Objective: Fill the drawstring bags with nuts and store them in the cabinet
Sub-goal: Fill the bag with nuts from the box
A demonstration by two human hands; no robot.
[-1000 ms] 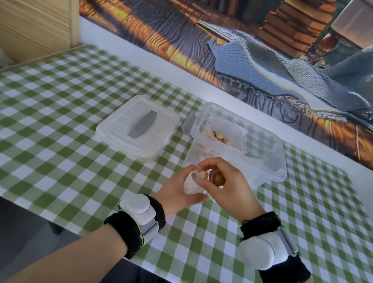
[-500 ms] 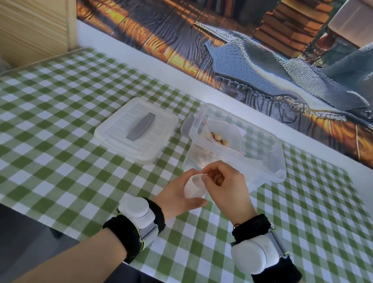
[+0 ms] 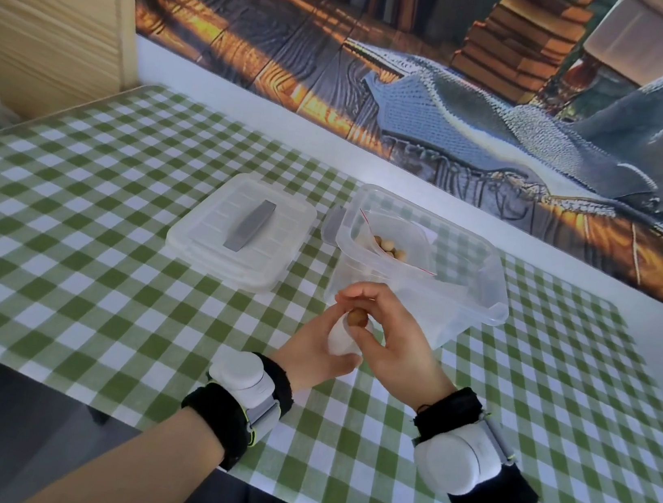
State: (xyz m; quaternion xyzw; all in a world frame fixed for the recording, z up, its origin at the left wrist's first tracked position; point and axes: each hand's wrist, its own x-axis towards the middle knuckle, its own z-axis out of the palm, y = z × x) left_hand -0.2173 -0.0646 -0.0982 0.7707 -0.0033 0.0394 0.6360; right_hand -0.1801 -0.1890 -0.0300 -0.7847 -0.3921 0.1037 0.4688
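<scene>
Small white drawstring bag (image 3: 340, 340) sits in the left hand (image 3: 309, 352), fingers curled round it, long axis roughly upright, mouth facing up. Right over that mouth, the right hand (image 3: 391, 347) pinches one brown nut (image 3: 356, 319) between thumb and fingertips. Just behind the hands, a clear plastic box (image 3: 457, 311) holds a zip bag (image 3: 408, 240) with a red seal line and more nuts (image 3: 389, 251) inside. Left of it lies the box lid (image 3: 203, 242), grey handle (image 3: 250, 225) up, on the green checked tablecloth (image 3: 65, 256)
</scene>
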